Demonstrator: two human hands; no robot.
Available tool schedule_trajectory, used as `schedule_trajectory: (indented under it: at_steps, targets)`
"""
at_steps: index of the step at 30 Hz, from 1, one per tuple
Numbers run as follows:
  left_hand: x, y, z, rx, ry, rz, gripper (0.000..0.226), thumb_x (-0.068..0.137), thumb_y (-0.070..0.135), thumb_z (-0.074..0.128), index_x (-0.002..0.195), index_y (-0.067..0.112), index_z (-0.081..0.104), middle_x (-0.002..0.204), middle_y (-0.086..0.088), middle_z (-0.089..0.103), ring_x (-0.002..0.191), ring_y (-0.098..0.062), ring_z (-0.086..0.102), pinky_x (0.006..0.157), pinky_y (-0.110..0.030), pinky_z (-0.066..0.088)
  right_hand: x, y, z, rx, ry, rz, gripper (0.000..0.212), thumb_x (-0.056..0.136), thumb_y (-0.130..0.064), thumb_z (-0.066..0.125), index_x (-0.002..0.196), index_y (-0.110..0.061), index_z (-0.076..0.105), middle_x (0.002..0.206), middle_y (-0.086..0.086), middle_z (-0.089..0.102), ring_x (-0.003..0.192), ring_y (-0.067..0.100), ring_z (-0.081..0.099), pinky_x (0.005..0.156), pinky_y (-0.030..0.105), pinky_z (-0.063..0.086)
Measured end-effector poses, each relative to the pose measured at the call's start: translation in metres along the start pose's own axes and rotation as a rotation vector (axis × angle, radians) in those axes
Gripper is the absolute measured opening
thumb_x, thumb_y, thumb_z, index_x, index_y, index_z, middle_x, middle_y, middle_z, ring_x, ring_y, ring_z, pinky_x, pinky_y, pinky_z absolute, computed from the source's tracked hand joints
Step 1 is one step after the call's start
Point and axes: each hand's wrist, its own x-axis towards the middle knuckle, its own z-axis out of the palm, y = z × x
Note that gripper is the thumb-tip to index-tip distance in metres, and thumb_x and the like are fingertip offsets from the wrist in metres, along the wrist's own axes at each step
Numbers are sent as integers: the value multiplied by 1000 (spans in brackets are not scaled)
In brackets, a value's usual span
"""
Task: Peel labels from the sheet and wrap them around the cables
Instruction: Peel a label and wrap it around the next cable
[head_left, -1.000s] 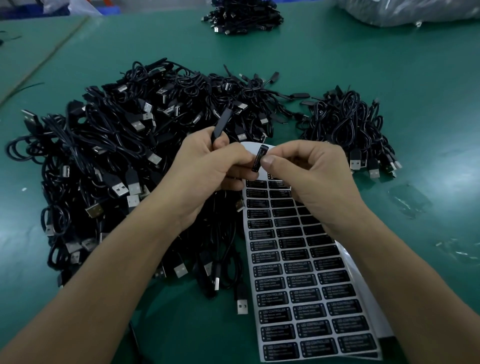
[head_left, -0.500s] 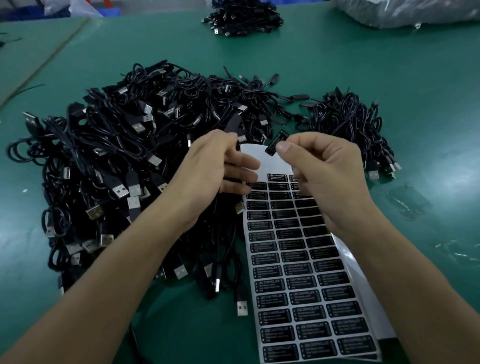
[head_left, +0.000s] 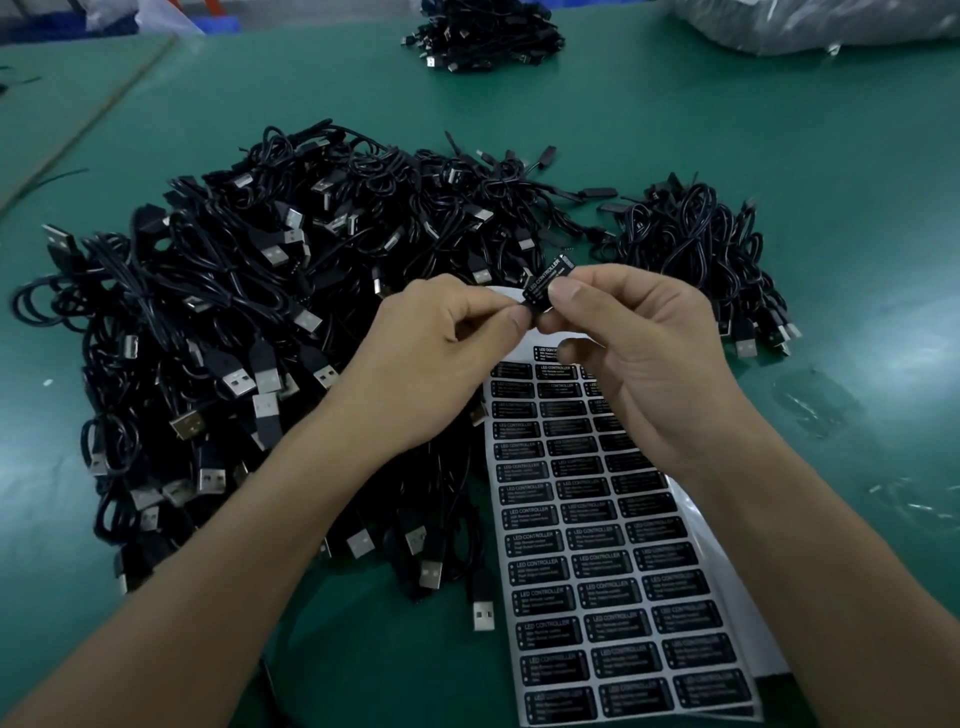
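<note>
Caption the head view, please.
Left hand and right hand pinch a black label above the sheet, beside piled cables.

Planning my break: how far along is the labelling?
Done: only the top rows of the label sheet look peeled bare. In hand: the left hand and right hand pinch one label. Left: most of its rows and, likely, much of the big cable pile.

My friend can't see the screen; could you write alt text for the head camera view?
The left hand and right hand pinch one black label between them, above a sheet of matching labels on a green table. A big pile of black USB cables lies left of them, a smaller pile right.
</note>
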Motion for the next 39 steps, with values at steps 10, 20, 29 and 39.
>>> schedule_trajectory:
  at_steps: [10, 20, 29, 39]
  targets:
    - [0, -4, -4, -139, -6, -84, 12, 91, 28, 72, 83, 27, 80, 57, 2, 62, 51, -4, 47, 51, -17, 38, 1, 1, 1, 29, 31, -31, 11, 89, -5, 69, 81, -11, 73, 72, 4, 71, 69, 12, 66, 67, 20, 54]
    - [2, -11, -4, -168, -14, -113, 10, 90, 28, 73, 81, 29, 79, 65, -2, 69, 60, -9, 60, 57, -24, 48, 0, 4, 1, -86, -15, -22, 14, 90, -3, 69, 80, -11, 74, 73, 4, 72, 72, 13, 69, 68, 22, 54]
    - [1, -9, -3, -197, -49, -117, 5, 86, 26, 76, 82, 25, 78, 69, -3, 73, 58, -2, 61, 53, -14, 45, 0, 4, 1, -119, 11, -26, 13, 91, -2, 69, 80, -9, 73, 70, 6, 71, 67, 15, 65, 68, 24, 55]
    - [-1, -5, 0, -260, -27, -121, 12, 86, 16, 76, 78, 25, 77, 69, 1, 74, 53, 0, 59, 50, -10, 42, 0, 4, 1, -178, 11, -52, 14, 90, -2, 70, 79, -10, 74, 70, 6, 72, 67, 14, 66, 69, 24, 56]
